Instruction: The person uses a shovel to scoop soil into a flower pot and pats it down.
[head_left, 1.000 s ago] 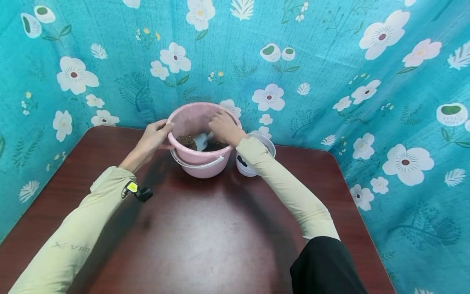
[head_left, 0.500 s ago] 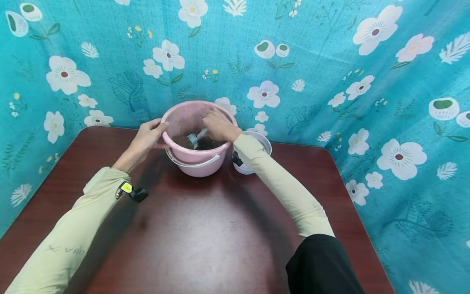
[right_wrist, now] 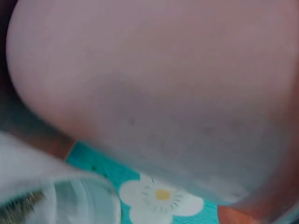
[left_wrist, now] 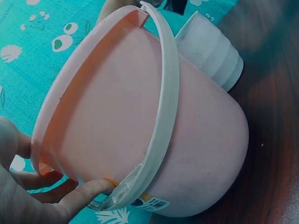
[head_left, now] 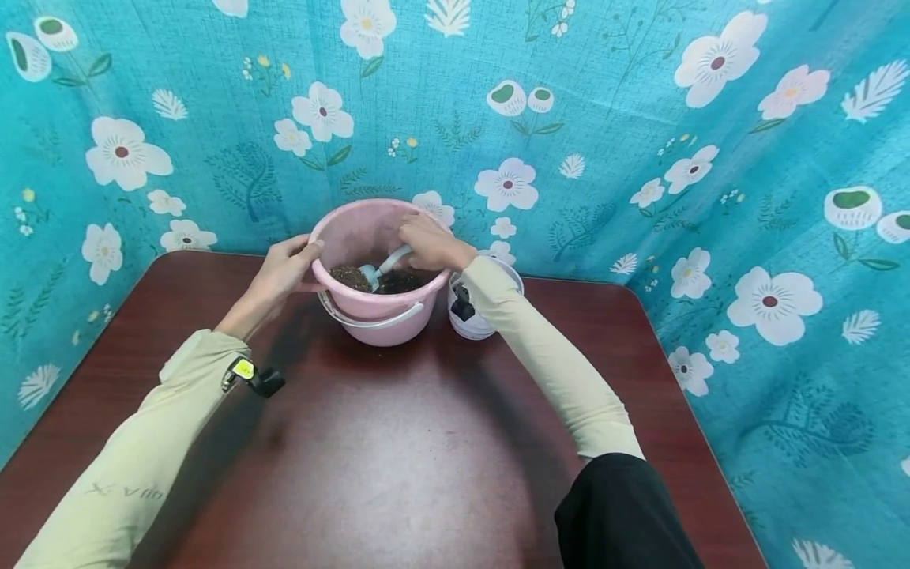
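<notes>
My left hand (head_left: 280, 273) grips the left rim of a pink bucket (head_left: 391, 332). In the left wrist view, that hand's fingers (left_wrist: 91, 193) lie at the rim near the end of the white bail handle (left_wrist: 169, 88). Inside the bucket, my right hand (head_left: 430, 243) holds a light blue-grey trowel (head_left: 391, 261) by its handle. The trowel's blade is partly sunk in brown soil (head_left: 347, 276). Only the bucket's wall (right_wrist: 154, 84) and a pot show in the right wrist view; the right hand's fingertips are hidden.
A white ribbed pot (head_left: 472, 325) stands just right of the bucket, partly behind the right forearm; dark crumbly matter (right_wrist: 21, 207) shows in it. Both stand on a dark red-brown table (head_left: 398, 458). A turquoise flowered curtain (head_left: 426, 111) hangs close behind.
The trowel's blade has shifted a little left into the soil and more of its handle shows. My left hand stays on the rim. The head view has shifted slightly.
</notes>
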`<state>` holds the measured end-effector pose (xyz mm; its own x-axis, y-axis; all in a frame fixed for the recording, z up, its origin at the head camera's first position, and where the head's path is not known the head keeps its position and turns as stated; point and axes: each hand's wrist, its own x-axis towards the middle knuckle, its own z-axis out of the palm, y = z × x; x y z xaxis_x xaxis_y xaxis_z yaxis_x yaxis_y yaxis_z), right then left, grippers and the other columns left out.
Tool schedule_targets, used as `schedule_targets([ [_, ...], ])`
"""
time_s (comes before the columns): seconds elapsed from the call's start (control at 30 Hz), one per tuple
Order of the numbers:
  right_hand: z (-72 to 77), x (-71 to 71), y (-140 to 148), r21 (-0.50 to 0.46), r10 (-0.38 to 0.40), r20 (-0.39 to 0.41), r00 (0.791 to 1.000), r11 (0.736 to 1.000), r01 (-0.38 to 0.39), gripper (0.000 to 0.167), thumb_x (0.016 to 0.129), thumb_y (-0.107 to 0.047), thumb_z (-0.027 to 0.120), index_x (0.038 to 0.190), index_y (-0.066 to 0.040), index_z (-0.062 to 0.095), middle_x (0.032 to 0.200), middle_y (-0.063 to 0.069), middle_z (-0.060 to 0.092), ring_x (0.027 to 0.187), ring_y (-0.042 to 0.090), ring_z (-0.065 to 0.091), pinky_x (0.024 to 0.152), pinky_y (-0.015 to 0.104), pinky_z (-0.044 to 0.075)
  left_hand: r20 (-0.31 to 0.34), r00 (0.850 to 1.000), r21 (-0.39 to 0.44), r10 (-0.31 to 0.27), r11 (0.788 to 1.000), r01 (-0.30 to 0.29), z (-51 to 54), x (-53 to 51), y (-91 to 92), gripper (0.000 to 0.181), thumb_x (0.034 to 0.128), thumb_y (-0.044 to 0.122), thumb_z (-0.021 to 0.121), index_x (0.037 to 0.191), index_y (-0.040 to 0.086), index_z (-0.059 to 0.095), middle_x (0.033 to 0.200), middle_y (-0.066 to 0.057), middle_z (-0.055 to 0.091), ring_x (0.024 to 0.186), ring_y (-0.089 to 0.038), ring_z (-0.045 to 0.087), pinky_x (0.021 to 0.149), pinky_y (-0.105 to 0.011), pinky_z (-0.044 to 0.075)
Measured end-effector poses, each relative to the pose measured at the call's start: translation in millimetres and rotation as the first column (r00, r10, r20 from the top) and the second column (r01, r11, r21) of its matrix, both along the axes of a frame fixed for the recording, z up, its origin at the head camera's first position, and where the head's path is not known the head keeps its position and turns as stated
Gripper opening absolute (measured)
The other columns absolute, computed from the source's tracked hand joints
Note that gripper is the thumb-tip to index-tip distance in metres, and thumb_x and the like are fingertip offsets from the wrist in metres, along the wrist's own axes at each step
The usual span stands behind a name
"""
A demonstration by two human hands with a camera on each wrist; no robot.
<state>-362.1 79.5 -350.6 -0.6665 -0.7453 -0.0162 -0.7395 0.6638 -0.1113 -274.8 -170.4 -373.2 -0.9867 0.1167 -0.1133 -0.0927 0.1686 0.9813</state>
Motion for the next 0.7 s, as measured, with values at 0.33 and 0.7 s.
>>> schedule_targets([
  [0.33,-6.4,5.5,-7.0,0.132,-0.043,0.041,0.998,0.991,0.037,0.017,0.095,-0.022,0.080,0.106,-0.009,0.080,0.107,0.006,0.076,0.113,0.026,0.065,0.114,0.043,0.044,-0.003,1.000,0.005,-0.009,1.000,0.009,-1.7,-1.5,3.6,0.059,0.1118,0.030,0.044,0.159,-0.003,0.037,0.151,-0.031,0.044,0.087,0.000,0.063,0.080,-0.026,0.066],
  [0.7,-6.8,3.7,-11.0,0.056,0.066,-0.038,0.997,0.996,-0.063,0.020,0.097,-0.010,0.074,0.115,-0.014,0.081,0.120,0.002,0.075,0.128,0.025,0.055,0.120,0.051,0.031,-0.003,1.000,0.006,-0.001,1.000,0.001,1.0,-1.0,-2.0,0.059,0.1118,0.032,0.045,0.161,-0.001,0.036,0.153,-0.029,0.043,0.086,0.002,0.064,0.076,-0.021,0.065],
])
